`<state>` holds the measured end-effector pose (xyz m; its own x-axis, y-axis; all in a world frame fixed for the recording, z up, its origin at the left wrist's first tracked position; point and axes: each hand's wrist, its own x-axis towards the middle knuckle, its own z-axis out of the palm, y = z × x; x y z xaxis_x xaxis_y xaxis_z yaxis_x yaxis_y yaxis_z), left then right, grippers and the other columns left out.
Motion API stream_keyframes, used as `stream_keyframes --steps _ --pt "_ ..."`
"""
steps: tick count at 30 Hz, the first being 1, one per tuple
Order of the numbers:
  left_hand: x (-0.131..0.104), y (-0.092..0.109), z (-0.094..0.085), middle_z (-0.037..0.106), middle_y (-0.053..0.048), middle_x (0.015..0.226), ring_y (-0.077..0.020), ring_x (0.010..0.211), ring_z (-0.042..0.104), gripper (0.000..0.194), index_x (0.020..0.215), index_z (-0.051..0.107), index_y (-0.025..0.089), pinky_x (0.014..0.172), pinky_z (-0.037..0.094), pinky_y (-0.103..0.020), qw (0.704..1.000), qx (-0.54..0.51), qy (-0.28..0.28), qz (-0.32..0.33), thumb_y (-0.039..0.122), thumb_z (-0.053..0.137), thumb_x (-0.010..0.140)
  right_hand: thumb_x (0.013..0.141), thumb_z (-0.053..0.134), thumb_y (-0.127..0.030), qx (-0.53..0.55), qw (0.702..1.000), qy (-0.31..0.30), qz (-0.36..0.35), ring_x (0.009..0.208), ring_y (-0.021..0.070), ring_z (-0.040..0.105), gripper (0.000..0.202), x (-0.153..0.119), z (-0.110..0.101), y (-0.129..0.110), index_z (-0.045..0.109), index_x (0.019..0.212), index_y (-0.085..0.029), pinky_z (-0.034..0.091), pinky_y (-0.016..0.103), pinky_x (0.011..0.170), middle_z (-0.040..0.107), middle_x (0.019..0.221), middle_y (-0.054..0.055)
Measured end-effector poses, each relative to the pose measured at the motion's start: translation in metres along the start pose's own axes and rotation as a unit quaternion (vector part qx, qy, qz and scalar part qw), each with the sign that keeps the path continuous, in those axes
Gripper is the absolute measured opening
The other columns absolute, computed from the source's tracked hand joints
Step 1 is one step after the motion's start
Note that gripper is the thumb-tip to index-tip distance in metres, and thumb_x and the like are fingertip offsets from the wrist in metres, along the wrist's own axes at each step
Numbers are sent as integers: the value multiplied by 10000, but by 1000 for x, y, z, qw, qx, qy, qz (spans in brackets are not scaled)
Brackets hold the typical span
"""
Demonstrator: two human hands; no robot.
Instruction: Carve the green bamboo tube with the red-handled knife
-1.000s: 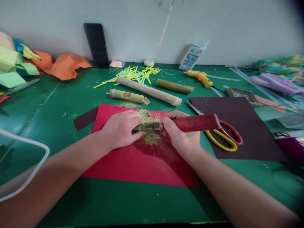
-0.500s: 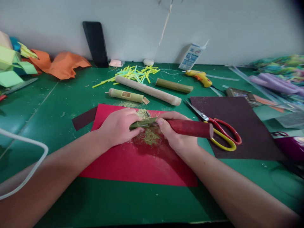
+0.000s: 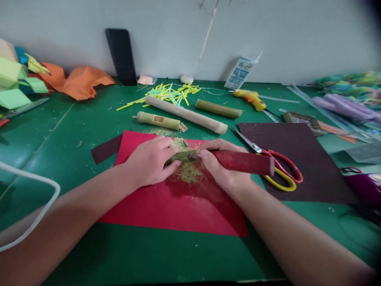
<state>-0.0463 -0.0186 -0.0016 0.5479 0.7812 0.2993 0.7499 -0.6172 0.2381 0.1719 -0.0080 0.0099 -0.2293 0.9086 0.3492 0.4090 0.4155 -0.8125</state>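
Note:
My left hand (image 3: pixel 153 161) is closed around a short green bamboo piece (image 3: pixel 182 156) and presses it down over the red sheet (image 3: pixel 172 210). The fingers of my right hand (image 3: pixel 223 172) wrap the thick red handle of a carving tool (image 3: pixel 242 161), thumb pushed forward. A bit of its metal end meets the right end of the bamboo; the rest is hidden by fingers, so I cannot tell the blade's shape. Greenish shavings (image 3: pixel 189 172) lie under and behind the bamboo. Beyond my hands rests a bamboo tube with a square notch (image 3: pixel 163 120).
Behind lie a pale wooden rod (image 3: pixel 187 114), another bamboo piece (image 3: pixel 218 109) and cut yellow strips (image 3: pixel 162 94). Scissors (image 3: pixel 279 163) sit on a dark sheet (image 3: pixel 315 167) at right, below a yellow glue gun (image 3: pixel 250 98). A black phone (image 3: pixel 121 57) leans on the wall.
The carving tool has shifted slightly right, its handle end dipping a little. The bamboo looks tilted or turned a bit in my left hand. Both hands keep their grips.

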Motion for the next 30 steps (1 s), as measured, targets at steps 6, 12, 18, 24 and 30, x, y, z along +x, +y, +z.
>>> stream_keyframes --steps 6,12,18,24,30 --pt "-1 1 2 629 -92 904 -231 862 588 313 954 714 125 724 482 -359 1000 -16 2 6 331 480 973 844 645 -332 -6 1000 -8 -6 719 184 705 126 -1 -1 -8 701 776 -242 562 325 725 758 786 10" --pt "-1 0 3 642 -97 919 -233 882 590 301 963 709 129 730 486 -356 1000 -22 2 4 339 494 972 848 636 -339 -31 999 -18 -10 708 187 701 141 0 -5 -6 707 766 -249 559 338 731 757 770 12" --pt "-1 0 2 639 -101 908 -232 865 588 306 949 714 120 722 487 -359 1000 -22 3 3 337 498 969 847 643 -325 -11 999 -31 -12 702 183 705 115 1 -5 -5 703 772 -260 573 326 723 758 779 13" --pt "-1 1 2 641 -100 913 -230 866 591 297 952 713 119 722 490 -355 1000 -20 -1 2 332 507 965 843 649 -325 -8 1000 -28 -9 725 182 715 117 0 -4 -8 708 772 -254 579 321 745 764 788 12" --pt "-1 0 3 650 -100 915 -229 874 600 300 948 712 127 743 501 -358 1000 -18 6 5 342 504 972 821 691 -386 3 1000 -12 -14 725 183 718 133 5 -2 2 729 800 -261 589 328 753 768 801 5"
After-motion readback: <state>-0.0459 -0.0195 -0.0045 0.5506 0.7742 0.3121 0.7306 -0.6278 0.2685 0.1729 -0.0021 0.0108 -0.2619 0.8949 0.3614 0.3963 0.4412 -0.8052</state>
